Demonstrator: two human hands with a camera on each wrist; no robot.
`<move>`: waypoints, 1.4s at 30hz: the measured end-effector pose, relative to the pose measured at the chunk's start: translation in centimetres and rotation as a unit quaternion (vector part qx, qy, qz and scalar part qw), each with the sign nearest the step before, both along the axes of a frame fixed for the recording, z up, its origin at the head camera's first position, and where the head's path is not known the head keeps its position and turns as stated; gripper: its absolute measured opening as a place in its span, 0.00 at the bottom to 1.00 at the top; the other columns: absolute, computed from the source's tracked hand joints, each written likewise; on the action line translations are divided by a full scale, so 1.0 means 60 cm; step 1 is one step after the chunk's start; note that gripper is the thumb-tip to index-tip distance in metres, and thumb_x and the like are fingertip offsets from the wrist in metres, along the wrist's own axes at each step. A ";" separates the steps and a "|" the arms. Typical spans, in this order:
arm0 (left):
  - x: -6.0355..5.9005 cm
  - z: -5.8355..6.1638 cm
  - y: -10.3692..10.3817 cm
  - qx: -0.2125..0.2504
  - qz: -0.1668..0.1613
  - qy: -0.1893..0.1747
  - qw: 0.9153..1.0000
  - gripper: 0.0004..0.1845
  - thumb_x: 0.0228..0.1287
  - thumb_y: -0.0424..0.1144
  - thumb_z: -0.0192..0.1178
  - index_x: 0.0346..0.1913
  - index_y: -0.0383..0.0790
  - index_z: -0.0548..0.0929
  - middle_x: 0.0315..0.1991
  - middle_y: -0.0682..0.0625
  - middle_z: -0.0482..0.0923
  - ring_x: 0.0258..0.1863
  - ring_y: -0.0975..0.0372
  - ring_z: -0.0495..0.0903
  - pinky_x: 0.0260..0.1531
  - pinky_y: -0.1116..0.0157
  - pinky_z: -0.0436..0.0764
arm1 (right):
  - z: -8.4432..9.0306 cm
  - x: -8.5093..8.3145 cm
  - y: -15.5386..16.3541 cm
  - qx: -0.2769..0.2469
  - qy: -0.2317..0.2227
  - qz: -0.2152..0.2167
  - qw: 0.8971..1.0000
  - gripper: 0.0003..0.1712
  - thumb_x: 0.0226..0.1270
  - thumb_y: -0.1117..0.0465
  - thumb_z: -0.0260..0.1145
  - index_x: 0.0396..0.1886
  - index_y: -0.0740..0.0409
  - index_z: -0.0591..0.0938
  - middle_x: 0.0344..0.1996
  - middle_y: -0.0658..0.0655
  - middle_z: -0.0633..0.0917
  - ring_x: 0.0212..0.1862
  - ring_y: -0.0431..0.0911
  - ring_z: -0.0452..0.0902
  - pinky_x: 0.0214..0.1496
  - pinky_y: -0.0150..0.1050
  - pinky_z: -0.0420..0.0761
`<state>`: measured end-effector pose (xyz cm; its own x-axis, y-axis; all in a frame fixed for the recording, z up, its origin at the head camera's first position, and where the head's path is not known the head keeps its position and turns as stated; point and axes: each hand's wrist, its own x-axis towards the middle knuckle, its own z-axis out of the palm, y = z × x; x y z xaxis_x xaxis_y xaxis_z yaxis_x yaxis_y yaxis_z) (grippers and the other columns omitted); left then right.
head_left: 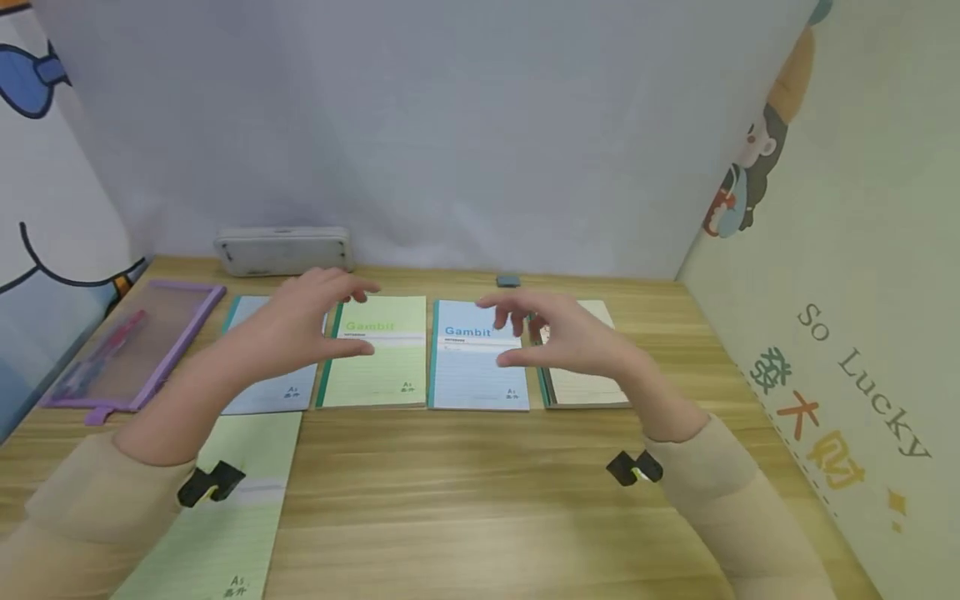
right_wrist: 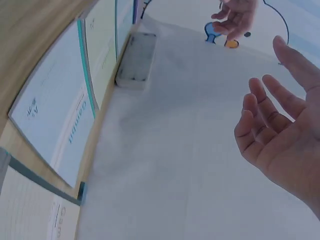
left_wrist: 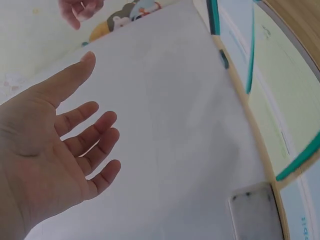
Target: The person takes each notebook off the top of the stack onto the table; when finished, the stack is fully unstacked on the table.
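Both hands hover in the air with nothing in them, thumbs apart from loosely bent fingers. In the head view my left hand (head_left: pixel 296 329) is over the left blue notebook (head_left: pixel 277 392) and the edge of a green notebook (head_left: pixel 382 379). My right hand (head_left: pixel 570 333) is between a second blue notebook (head_left: pixel 476 375) and a cream notebook (head_left: pixel 581 389), covering part of both. These notebooks lie in a row. Another green notebook (head_left: pixel 255 467) lies nearer, partly hidden by the left forearm. The wrist views show the left palm (left_wrist: pixel 50 155) and right palm (right_wrist: pixel 295 145) bare.
A purple-edged mesh zip pouch (head_left: pixel 168 333) with pens inside lies at the left. Against the back curtain (head_left: pixel 465 150) stands a pale pencil case (head_left: pixel 285 252). A small dark grey block (head_left: pixel 507 282) sits behind the notebooks. A printed wall panel (head_left: pixel 840 292) borders the right.
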<state>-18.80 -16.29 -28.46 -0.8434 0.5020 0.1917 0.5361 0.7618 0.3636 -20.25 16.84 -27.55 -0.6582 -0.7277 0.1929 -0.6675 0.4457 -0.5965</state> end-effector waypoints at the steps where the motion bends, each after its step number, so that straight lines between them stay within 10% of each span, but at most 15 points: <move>1: -0.003 0.003 0.012 0.007 0.003 0.005 1.000 0.37 0.52 0.48 0.70 0.65 0.42 0.69 0.52 0.46 0.75 0.54 0.51 0.70 0.54 0.45 0.65 | 0.003 -0.003 0.012 -0.008 0.008 -0.007 1.000 0.34 0.54 0.58 0.73 0.62 0.52 0.73 0.39 0.48 0.78 0.39 0.43 0.71 0.36 0.40 0.77; 16: -0.050 -0.040 0.182 0.092 -0.006 -0.010 0.996 0.47 0.53 0.55 0.68 0.72 0.44 0.57 0.70 0.44 0.56 0.69 0.51 0.56 0.65 0.49 0.61 | -0.011 -0.056 0.196 -0.011 0.035 -0.186 0.982 0.33 0.59 0.62 0.69 0.66 0.53 0.70 0.50 0.54 0.79 0.48 0.44 0.71 0.48 0.32 0.74; 23: -0.071 -0.075 0.241 0.147 0.013 -0.043 0.988 0.51 0.51 0.59 0.67 0.73 0.45 0.54 0.72 0.46 0.52 0.72 0.51 0.51 0.67 0.49 0.55 | -0.053 -0.075 0.240 -0.018 -0.024 -0.196 0.980 0.37 0.61 0.61 0.68 0.69 0.56 0.65 0.64 0.61 0.70 0.63 0.54 0.66 0.62 0.55 0.68; 42: -0.139 -0.188 0.357 0.135 0.017 -0.153 0.979 0.58 0.49 0.61 0.68 0.75 0.43 0.46 0.76 0.45 0.38 0.75 0.51 0.37 0.69 0.46 0.48 | -0.164 -0.115 0.312 0.002 -0.138 -0.220 0.966 0.44 0.63 0.57 0.67 0.74 0.57 0.55 0.73 0.63 0.54 0.72 0.63 0.47 0.69 0.60 0.54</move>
<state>-27.15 5.11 -39.75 -0.8970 0.4393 0.0494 0.3473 0.6312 0.6936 -27.16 35.56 -37.36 -0.9295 -0.3669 -0.0368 -0.2288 0.6520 -0.7229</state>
